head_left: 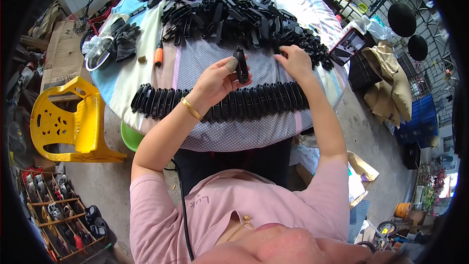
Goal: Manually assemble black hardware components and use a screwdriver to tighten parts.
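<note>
My left hand (222, 79) is closed around a long, narrow black plastic piece (241, 66), held upright above the table between thumb and fingers; a wrap covers the thumb tip. At the near edge of the pile, my right hand (296, 62) has its thumb and forefinger drawn together against the black parts. Whatever they grip there is too small to make out. A long row of similar black pieces (254, 103), standing side by side, runs across the table below my hands. Beyond them lies a large heap of loose black plastic parts (229, 17).
A cloth-covered round table (229, 137) carries an orange-handled screwdriver (159, 55), dark gloves (128, 41) and a white container (100, 54) at left. A phone (349, 45) stands at the right edge. A yellow chair (80, 122) and shoe rack (61, 210) are on the left.
</note>
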`<state>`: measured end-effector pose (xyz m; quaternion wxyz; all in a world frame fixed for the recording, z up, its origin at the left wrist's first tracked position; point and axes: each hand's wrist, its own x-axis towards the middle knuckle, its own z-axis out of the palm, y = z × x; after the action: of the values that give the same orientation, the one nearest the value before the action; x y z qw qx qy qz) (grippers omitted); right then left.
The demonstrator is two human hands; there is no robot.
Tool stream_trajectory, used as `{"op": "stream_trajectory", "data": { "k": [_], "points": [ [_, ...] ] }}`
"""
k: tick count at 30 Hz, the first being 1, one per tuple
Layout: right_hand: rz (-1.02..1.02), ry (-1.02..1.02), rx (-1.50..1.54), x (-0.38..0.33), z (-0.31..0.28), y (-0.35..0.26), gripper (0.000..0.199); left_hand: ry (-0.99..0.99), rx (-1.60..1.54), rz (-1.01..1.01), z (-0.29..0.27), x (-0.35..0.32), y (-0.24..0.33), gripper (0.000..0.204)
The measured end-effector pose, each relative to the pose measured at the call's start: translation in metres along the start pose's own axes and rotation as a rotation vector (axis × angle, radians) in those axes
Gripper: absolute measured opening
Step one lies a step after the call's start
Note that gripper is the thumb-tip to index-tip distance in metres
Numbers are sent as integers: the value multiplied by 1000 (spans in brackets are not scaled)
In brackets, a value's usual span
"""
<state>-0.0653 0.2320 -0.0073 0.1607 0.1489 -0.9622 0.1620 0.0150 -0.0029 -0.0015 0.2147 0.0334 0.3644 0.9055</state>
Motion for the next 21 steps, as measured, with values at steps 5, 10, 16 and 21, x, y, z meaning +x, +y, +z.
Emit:
{"op": "stream_trajectory", "data": {
  "k": [5,10,16,21],
  "points": [
    [65,-156,-173,6,5,-7,26,-12,3,8,0,-4,2,31],
    [-33,-108,-48,7,9,1,25,-27,-6,-5,-1,-6,3,32],
    [-76,-139,-28,6,-1,4,29,-23,89,-4,-1,-9,3,31],
    [-105,-45,49,10,-5,4,27,113,606,112,4,-9,4,32]
  ]
}}
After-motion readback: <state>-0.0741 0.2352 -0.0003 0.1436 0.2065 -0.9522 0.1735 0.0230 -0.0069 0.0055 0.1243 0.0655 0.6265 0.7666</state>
